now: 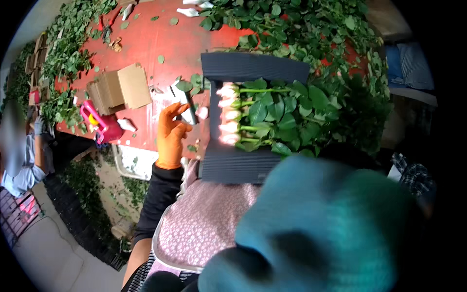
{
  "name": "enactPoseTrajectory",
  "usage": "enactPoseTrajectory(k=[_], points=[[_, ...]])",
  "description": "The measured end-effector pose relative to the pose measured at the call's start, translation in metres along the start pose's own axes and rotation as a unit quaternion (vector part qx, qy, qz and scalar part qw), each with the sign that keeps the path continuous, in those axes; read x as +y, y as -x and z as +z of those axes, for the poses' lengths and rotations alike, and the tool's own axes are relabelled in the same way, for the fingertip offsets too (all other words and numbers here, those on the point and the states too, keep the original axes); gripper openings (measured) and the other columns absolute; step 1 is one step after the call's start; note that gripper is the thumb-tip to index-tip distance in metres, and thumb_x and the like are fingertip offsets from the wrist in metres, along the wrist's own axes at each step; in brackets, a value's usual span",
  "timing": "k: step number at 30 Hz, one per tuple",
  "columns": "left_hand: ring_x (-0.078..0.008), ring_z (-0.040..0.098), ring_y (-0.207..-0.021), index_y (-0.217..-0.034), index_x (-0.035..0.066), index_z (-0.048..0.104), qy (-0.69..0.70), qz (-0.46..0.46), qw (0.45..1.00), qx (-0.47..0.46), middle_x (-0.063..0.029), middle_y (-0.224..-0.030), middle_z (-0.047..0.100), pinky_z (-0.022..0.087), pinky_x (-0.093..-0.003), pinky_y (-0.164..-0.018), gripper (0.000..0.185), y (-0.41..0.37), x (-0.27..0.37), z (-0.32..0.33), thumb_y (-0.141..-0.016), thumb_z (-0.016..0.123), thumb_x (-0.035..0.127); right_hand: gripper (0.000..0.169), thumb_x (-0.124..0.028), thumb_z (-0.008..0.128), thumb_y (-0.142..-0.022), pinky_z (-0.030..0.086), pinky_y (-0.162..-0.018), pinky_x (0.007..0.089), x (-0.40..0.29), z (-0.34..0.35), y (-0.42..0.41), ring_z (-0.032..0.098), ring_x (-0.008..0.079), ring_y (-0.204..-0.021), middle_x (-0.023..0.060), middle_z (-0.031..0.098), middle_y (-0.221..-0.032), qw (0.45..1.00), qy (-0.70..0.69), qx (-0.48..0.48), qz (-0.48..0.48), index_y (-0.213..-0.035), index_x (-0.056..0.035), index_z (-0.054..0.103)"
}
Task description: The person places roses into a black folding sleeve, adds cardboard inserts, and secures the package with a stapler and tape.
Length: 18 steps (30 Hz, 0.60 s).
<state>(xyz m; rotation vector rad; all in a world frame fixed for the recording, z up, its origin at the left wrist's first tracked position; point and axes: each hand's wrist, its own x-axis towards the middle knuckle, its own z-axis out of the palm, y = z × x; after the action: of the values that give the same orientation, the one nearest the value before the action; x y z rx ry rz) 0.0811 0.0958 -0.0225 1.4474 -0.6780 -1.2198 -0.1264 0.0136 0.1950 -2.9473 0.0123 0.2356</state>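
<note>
My left hand (pixel 171 135), in an orange glove and black sleeve, is raised over the red table (pixel 160 40). Its fingers are bent, with a gap between them and the thumb, and nothing shows in it. Right of it, several pale pink roses (pixel 230 116) lie in a row on a dark corrugated sheet (pixel 240 166), heads to the left, leafy stems (pixel 288 116) to the right. A large blurred teal shape (pixel 321 222) close to the camera covers the lower right; it may be my right hand in a glove, but its fingers and any hold are unclear.
Brown cardboard pieces (pixel 120 87) lie left, near a pink plastic container (pixel 107 124). A flat dark-and-white object (pixel 186 104) lies behind my left hand. Cut foliage (pixel 313 36) covers the back right. Red-handled pruning shears (pixel 107 25) lie far left. Another person's gloved hand (pixel 39 126) is at far left.
</note>
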Motion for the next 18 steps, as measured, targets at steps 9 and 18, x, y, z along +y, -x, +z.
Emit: enactPoseTrajectory(k=[9,18], points=[[-0.0096,0.057,-0.075,-0.135,0.003,0.048,-0.028,0.018,0.999,-0.027,-0.0158,-0.132,0.058,0.043,-0.0220,-0.066,0.052,0.016,0.010,0.016,-0.082,0.051,0.005,0.022,-0.028,0.058,-0.093,0.044,-0.050,0.0401,-0.020,-0.029,0.012,0.056,0.0236,-0.057,0.0099,0.057,-0.076,0.996,0.067,0.051,-0.040,-0.082,-0.0085,0.056],[-0.0122,0.060,-0.072,-0.132,0.004,0.050,-0.032,0.018,0.999,0.003,-0.0147,-0.130,0.059,0.043,-0.0233,-0.063,0.054,0.033,0.000,0.016,-0.078,0.050,0.001,0.025,-0.030,0.063,-0.091,0.040,-0.047,0.0391,-0.040,-0.034,0.028,0.051,0.0220,-0.049,0.0071,0.050,-0.065,0.989,0.100,0.089,-0.067,-0.078,-0.0095,0.055]])
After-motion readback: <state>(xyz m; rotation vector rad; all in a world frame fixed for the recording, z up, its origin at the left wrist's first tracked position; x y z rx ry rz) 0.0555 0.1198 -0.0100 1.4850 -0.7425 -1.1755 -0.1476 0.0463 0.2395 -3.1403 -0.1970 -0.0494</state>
